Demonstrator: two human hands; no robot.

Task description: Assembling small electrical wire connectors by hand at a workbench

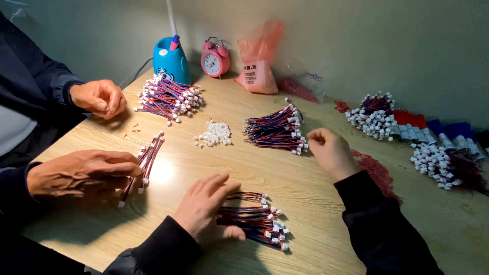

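Spanning the view: wooden table (326,203) against pale green wall (397,40). Left hand (206,206) open, fingers spread, pressing flat on near wire bundle (257,221). Right hand (331,150) loosely curled, fingertips touching far wire bundle (275,130) at its connector ends; whether pinching anything, cannot tell. Co-worker's hands (84,173) at left.

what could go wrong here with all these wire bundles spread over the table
1. The left hand rests flat on the near bundle of wires; a sweep could fan it out and tangle the leads.
2. The right hand picks at the middle bundle, close to the small pile of loose white connectors, which may scatter.
3. The co-worker's hand works a thin bundle nearby, so batches might get mixed.
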